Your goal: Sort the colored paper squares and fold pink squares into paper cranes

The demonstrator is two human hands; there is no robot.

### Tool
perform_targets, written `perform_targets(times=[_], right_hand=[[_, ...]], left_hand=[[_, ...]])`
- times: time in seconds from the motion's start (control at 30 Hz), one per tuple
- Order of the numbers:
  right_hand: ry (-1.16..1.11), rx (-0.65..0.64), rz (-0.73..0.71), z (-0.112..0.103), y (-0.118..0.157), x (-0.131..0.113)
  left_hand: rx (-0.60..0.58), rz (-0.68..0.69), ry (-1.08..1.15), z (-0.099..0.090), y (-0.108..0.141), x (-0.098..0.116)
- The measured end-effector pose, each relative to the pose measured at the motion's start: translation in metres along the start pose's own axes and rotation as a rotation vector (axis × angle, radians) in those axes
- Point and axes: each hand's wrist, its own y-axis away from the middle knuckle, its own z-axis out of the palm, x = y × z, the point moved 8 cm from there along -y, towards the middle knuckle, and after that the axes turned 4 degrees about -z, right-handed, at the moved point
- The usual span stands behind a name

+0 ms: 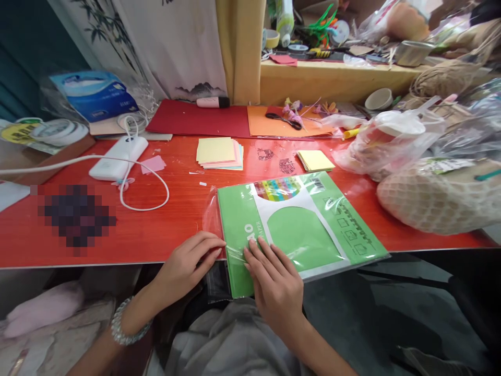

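A green paper pack (301, 230) in a clear plastic sleeve lies tilted on the red table, its near edge jutting past the table's front. My left hand (191, 261) pinches the plastic at the pack's left edge between thumb and fingers. Flat on the green cover, left of its round window, rests my right hand (274, 271) with fingers stretched out. Loose clear plastic (213, 216) sticks out beyond the pack's left side. A bracelet circles my left wrist.
Two stacks of sticky notes, one (217, 151) at the middle and one (315, 160) behind the pack, lie on the table (176, 230). A white power strip (119, 156) with a looping cable sits left. Scissors (284, 121) rest on orange paper. Bagged items (434, 193) crowd the right.
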Motion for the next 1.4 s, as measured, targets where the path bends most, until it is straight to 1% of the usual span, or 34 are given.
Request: perform_targets(times=[0.13, 0.2, 0.3, 0.43, 0.5, 0.57, 0.73, 0.9, 1.0, 1.1, 1.17, 1.3, 1.4], right_hand=[[-0.080, 0.090, 0.016, -0.008, -0.003, 0.001], [-0.091, 0.092, 0.042, -0.009, -0.007, 0.005], [-0.068, -0.010, 0.053, -0.004, -0.011, 0.008], [-0.021, -0.168, 0.011, 0.004, -0.011, 0.003], [-0.002, -0.212, -0.001, 0.007, -0.010, -0.001], [0.008, -0.227, 0.003, 0.009, -0.009, -0.005], [0.030, -0.196, 0.048, 0.015, -0.015, -0.011], [0.023, -0.181, 0.077, 0.019, -0.018, -0.013], [0.012, -0.167, 0.082, 0.018, -0.018, -0.013], [0.005, -0.140, 0.081, 0.016, -0.019, -0.012], [-0.003, -0.127, 0.080, 0.014, -0.020, -0.012], [-0.018, -0.095, 0.082, 0.009, -0.022, -0.013], [-0.045, -0.050, 0.086, 0.003, -0.024, -0.014]], left_hand=[[0.021, -0.026, 0.005, 0.000, 0.003, -0.004], [0.030, -0.029, 0.016, 0.001, 0.004, -0.005], [-0.007, -0.012, 0.004, 0.004, 0.004, -0.005], [-0.054, -0.014, -0.003, 0.006, 0.002, -0.004], [-0.042, -0.020, 0.022, 0.004, 0.003, -0.005], [-0.026, -0.012, 0.048, 0.002, 0.004, -0.004], [-0.011, 0.045, 0.087, -0.001, 0.005, 0.002], [-0.002, 0.068, 0.081, -0.001, 0.004, 0.007], [0.046, 0.069, 0.054, -0.001, 0.004, 0.007], [0.094, 0.035, 0.029, -0.003, 0.004, 0.003], [0.071, 0.023, 0.030, -0.002, 0.003, 0.001], [-0.015, 0.058, 0.086, 0.000, 0.002, 0.000], [-0.012, 0.068, 0.103, 0.000, 0.001, 0.000]])
